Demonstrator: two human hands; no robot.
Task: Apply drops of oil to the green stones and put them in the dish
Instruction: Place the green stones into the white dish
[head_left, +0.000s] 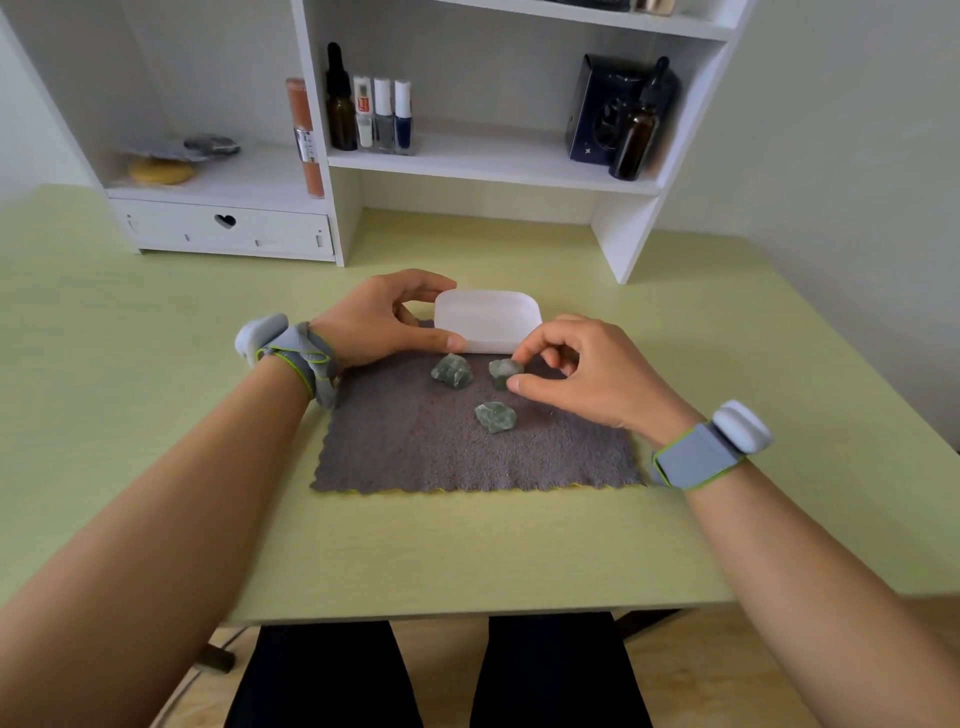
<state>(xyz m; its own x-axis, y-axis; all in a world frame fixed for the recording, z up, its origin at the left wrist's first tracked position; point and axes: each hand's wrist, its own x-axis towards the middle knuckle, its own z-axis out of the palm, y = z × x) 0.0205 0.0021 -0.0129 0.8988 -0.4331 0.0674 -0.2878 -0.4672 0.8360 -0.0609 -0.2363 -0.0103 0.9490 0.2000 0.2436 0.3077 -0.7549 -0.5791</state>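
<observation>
Three rough green stones lie on a grey cloth (467, 452): one at the left (452, 371), one at the right (503, 370), one nearer me (495, 417). A white plastic dish (485, 318) stands tilted at the cloth's far edge. My left hand (382, 319) grips the dish's left end between thumb and fingers. My right hand (582, 371) pinches the right stone with thumb and forefinger; the stone still rests on the cloth. Two brown dropper bottles stand on the shelf, one at the left (340, 104), one at the right (636, 132).
A white shelf unit (483, 171) stands at the back of the pale green table (156, 364). It holds nail-polish bottles (384, 114), a dark box (597, 109) and an orange tube (306, 137). A drawer with a heart cut-out (224, 222) sits at the left.
</observation>
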